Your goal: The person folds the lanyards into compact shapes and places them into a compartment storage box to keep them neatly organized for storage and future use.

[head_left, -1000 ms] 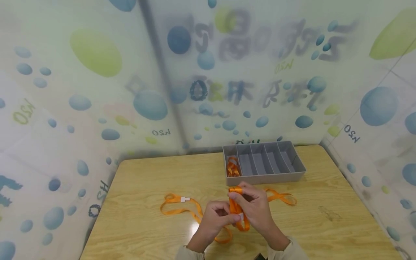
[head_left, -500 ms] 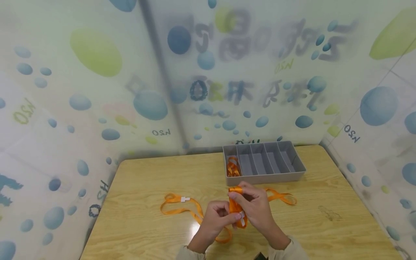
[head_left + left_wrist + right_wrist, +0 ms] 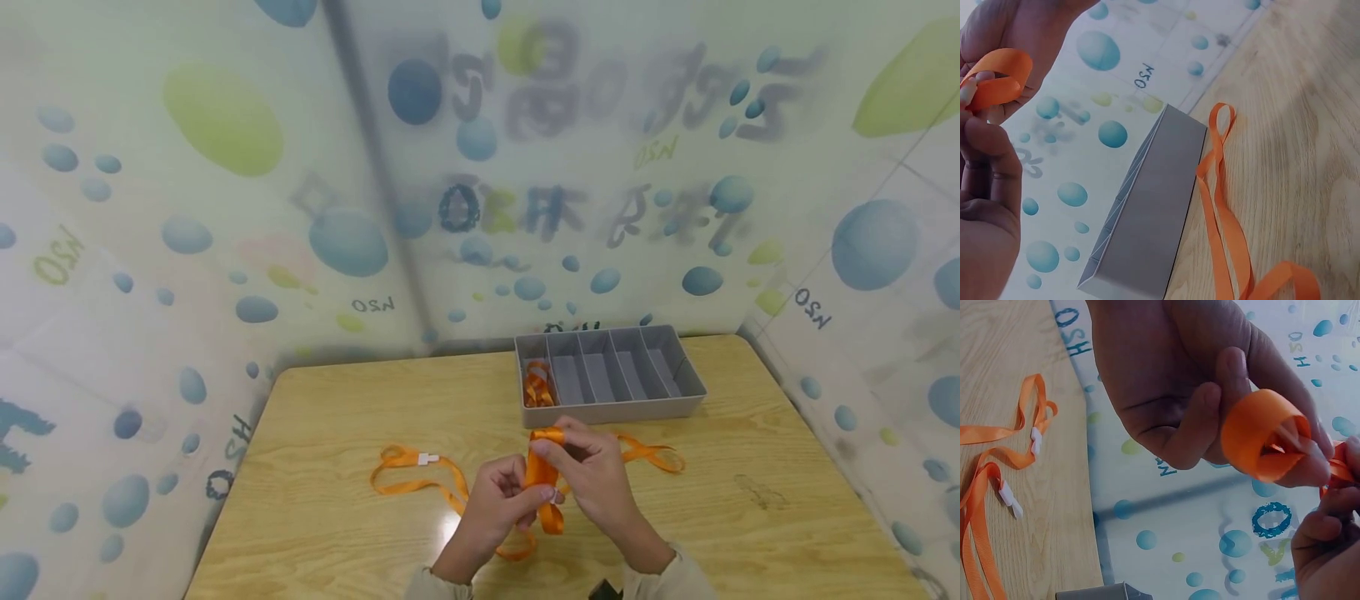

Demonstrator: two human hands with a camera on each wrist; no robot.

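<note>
Between both hands, above the table, is a folded orange lanyard [image 3: 542, 469]. My left hand [image 3: 493, 504] pinches its lower part beside a small white clip, and a short loop hangs below the fingers. The right hand [image 3: 600, 479] holds the upper end between thumb and fingers. In the right wrist view, the lanyard forms a round loop [image 3: 1260, 434] over a right-hand finger. Another orange lanyard [image 3: 405, 457] with a white clip [image 3: 427, 459] lies to the left on the table, partly hidden by the left hand. More orange strap [image 3: 652, 454] lies beyond the right hand.
A grey box [image 3: 615, 412] with several compartments stands at the back of the wooden table [image 3: 360, 400]. Folded orange lanyard [image 3: 537, 387] fills part of its leftmost compartment. Patterned walls enclose the table's back and sides.
The held lanyard's hanging loop has been drawn up and rearranged around the left fingers, and the folded part now shows a broad flat face. Both hands have risen slightly.
</note>
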